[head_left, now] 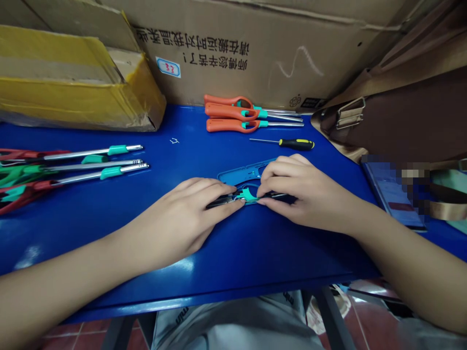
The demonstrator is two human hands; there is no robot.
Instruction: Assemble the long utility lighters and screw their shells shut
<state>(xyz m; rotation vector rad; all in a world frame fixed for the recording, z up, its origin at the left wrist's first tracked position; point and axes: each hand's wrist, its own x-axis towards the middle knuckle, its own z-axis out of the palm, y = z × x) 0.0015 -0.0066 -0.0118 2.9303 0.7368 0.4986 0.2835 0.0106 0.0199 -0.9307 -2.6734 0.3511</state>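
Observation:
A blue lighter casing (239, 176) lies open on the blue table, with a green trigger (248, 195) and dark inner parts showing in it. My left hand (197, 206) is closed around the casing's left end, its thumb and index finger pressed on the inner parts beside the trigger. From the right, my right hand (295, 189) pinches the inner parts just by the trigger, fingers bent over the casing. Both hands hide much of the casing's two ends, so what exactly lies under the fingertips is not visible.
Several orange lighters (229, 125) lie at the back, with a screwdriver (296, 144) in front of them. Red and green lighters (73, 180) with metal tubes rest at the left. A yellow-taped carton (73, 104) stands back left, against cardboard (270, 48). Tiny white bits (174, 141) lie nearby.

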